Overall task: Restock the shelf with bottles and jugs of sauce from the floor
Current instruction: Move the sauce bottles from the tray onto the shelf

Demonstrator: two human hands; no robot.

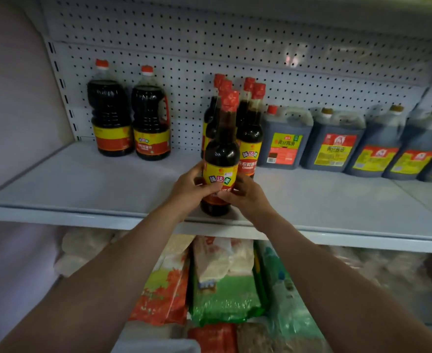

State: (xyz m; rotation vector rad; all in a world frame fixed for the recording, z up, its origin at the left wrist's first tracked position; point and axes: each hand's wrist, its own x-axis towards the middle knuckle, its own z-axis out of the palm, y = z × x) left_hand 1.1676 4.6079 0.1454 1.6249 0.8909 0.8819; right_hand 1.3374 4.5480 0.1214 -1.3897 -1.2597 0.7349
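Dark sauce fills the bottle (220, 159) that both hands hold at the front of the shelf (82, 179). The left hand (189, 188) wraps its lower left side, thumb across the yellow label; the right hand (245, 194) curls round the lower right, fingertips on the label. So each grip is closed on the same bottle. Its base looks to rest on the shelf close to the front edge, just ahead of a cluster of like bottles (249, 131).

Risk, as I judge it: the bottle stands near the lip, so letting go here could leave it liable to tip off onto the bags (222, 289) on the shelf below. Pushing it back too briskly could knock the tall, narrow bottles behind, and one falling would likely topple its neighbours. Two big bottles (131, 118) to the left and the jugs (337, 146) to the right stand well apart from this spot.
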